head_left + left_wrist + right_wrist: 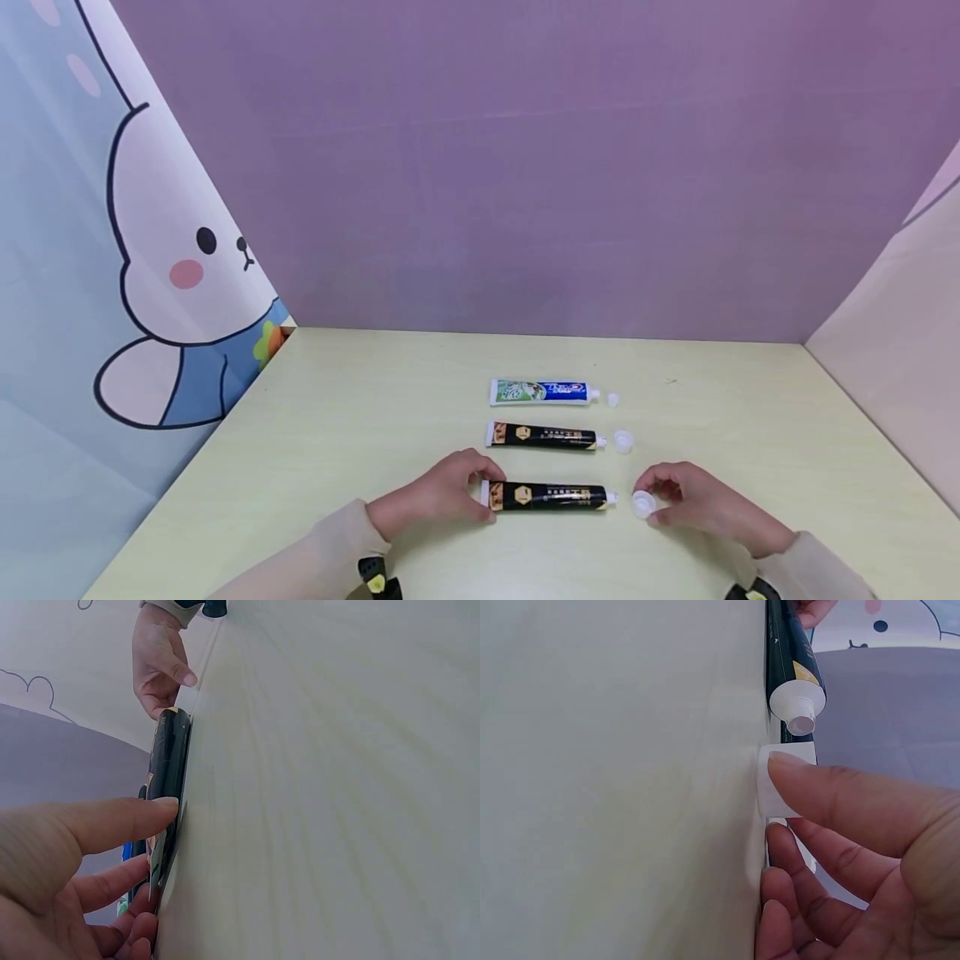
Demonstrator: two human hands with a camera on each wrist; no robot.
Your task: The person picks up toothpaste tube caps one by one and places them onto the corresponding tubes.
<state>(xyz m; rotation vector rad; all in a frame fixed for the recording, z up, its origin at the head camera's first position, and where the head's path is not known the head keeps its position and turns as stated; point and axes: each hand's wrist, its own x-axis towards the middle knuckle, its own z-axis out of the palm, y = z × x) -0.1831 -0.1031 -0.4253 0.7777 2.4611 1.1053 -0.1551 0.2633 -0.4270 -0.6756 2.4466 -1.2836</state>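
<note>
While the left hand (450, 490) pinches the near black tube (551, 497), its lettering (572, 493) illegible, the right hand (705, 504) pinches a white cap (642, 504) just rightward, well apart from the desk's far edge (547, 338).

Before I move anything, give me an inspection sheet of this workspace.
Surface: pale table, a small dark mark toward the back right, too small to identify.
Job's things: near black tube, middle black tube and far green-and-blue tube, all lying uncapped; near cap, middle cap and far cap, each to the right of its tube.
Clutter: nothing seen beyond that mark.
Hands: left hand pinches the near black tube's tail end; right hand holds the near cap in its fingers, apart from the nozzle.
Cables: nothing seen.
Surroundings: purple backdrop behind, cartoon-printed panel left, pale panel right.
</note>
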